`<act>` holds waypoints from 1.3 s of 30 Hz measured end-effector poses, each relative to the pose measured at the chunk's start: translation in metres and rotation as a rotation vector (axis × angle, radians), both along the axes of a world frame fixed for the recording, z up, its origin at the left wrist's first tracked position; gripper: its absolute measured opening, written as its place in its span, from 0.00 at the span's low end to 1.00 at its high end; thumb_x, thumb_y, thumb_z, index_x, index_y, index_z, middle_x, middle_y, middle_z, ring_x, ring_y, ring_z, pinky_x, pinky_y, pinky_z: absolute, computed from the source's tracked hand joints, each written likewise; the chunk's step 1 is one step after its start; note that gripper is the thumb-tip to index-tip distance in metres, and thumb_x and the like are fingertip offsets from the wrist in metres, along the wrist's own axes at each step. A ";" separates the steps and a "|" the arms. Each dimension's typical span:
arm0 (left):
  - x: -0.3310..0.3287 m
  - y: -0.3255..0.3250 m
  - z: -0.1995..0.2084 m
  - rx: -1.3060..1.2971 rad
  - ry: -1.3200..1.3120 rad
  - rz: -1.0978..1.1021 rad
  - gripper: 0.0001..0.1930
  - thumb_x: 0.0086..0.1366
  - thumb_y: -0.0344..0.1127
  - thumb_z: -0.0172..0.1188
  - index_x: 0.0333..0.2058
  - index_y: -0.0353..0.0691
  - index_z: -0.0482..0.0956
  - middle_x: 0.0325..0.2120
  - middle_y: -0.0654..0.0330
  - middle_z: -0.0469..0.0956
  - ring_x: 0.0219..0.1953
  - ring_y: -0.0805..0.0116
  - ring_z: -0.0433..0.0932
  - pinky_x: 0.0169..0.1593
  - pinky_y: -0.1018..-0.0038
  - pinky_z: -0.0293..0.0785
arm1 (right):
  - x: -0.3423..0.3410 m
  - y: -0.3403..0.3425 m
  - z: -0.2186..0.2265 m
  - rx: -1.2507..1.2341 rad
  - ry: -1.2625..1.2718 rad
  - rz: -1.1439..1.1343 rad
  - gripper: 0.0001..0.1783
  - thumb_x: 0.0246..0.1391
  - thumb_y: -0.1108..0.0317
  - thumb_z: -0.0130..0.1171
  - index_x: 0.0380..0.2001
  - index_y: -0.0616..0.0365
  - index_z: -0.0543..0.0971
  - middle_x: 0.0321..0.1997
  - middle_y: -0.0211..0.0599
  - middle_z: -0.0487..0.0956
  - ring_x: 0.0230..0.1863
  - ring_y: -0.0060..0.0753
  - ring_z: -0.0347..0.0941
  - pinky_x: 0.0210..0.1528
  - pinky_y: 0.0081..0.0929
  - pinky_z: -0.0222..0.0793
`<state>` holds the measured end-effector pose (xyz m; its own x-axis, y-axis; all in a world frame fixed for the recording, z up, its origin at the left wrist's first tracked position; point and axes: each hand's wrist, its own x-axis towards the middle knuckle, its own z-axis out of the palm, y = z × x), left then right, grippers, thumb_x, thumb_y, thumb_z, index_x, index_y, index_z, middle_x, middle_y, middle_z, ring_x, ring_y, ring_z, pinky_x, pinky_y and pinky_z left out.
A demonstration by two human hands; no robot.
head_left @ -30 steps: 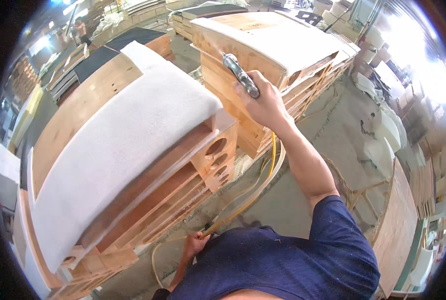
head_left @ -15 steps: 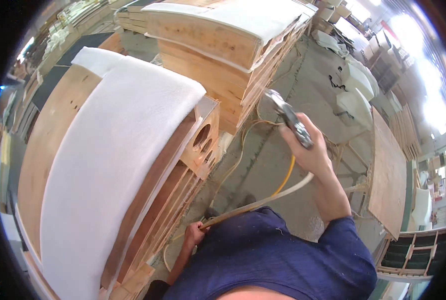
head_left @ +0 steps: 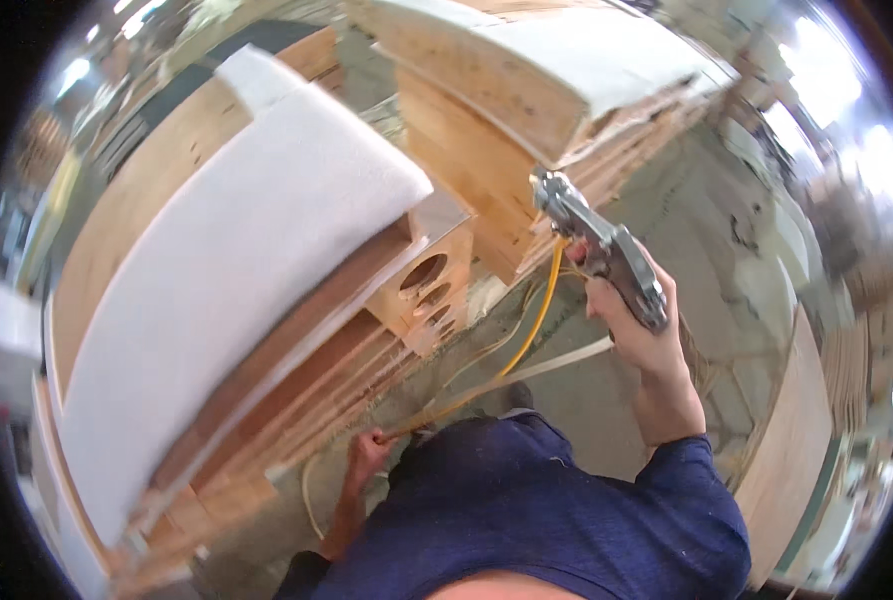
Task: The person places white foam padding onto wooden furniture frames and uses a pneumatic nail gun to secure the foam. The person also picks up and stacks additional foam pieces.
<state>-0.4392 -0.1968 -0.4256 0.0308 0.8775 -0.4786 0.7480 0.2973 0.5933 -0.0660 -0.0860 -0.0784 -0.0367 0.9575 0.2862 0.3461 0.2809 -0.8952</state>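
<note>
My right hand [head_left: 648, 330] is raised right of centre, its fingers wrapped round a grey metal spray gun [head_left: 606, 248]. The gun's head points up and to the left, near the front corner of the far wooden stack. A yellow hose [head_left: 538, 325] and a whitish hose [head_left: 564, 363] run from around the gun and that hand to the lower left. Low beside my body, my left hand [head_left: 368, 452] is closed round the hoses. Left of me, a white padding sheet [head_left: 236, 240] covers the curved wooden panel of a frame with round holes [head_left: 426, 274].
A second stack of wooden frames [head_left: 466, 140] with a white padded top stands ahead. On the right a wooden board [head_left: 791, 430] leans at a slant, with white pieces beyond it. Hoses also trail over the grey floor [head_left: 566, 410].
The view has turned, and the stacks sit further right and lower. The spray gun now shows larger and sharper, its head by the far stack's corner. Both hands keep their hold.
</note>
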 end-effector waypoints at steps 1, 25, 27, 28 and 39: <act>0.005 -0.008 0.006 -0.047 -0.001 0.067 0.17 0.52 0.46 0.66 0.21 0.37 0.75 0.17 0.54 0.74 0.20 0.61 0.73 0.28 0.67 0.68 | 0.011 0.001 -0.006 -0.036 -0.053 0.063 0.19 0.51 0.69 0.62 0.47 0.61 0.72 0.28 0.24 0.74 0.28 0.13 0.66 0.32 0.16 0.64; 0.263 -0.105 0.053 -0.180 0.158 0.303 0.15 0.52 0.49 0.58 0.30 0.43 0.79 0.32 0.49 0.78 0.38 0.48 0.76 0.41 0.58 0.71 | 0.160 0.026 -0.013 0.175 -0.204 0.670 0.20 0.47 0.70 0.63 0.43 0.65 0.72 0.25 0.33 0.73 0.25 0.22 0.68 0.31 0.21 0.66; 0.255 -0.117 0.037 -0.104 0.271 0.243 0.16 0.51 0.50 0.59 0.30 0.43 0.79 0.31 0.49 0.78 0.37 0.48 0.77 0.41 0.58 0.71 | 0.161 0.030 -0.028 0.130 -0.227 0.701 0.18 0.48 0.72 0.62 0.42 0.63 0.72 0.25 0.35 0.73 0.26 0.25 0.69 0.31 0.23 0.66; 0.248 -0.122 0.031 -0.061 0.333 0.209 0.16 0.51 0.51 0.60 0.30 0.43 0.79 0.30 0.50 0.79 0.37 0.49 0.77 0.41 0.59 0.71 | 0.161 0.033 -0.037 0.110 -0.225 0.709 0.17 0.48 0.72 0.61 0.42 0.62 0.72 0.25 0.35 0.73 0.26 0.25 0.70 0.31 0.23 0.67; 0.238 -0.138 0.067 -0.181 0.271 0.369 0.17 0.51 0.50 0.60 0.26 0.40 0.78 0.24 0.47 0.77 0.31 0.46 0.77 0.34 0.59 0.71 | 0.094 0.114 -0.020 0.158 0.102 0.504 0.16 0.53 0.59 0.60 0.37 0.61 0.74 0.24 0.43 0.74 0.26 0.31 0.71 0.32 0.30 0.68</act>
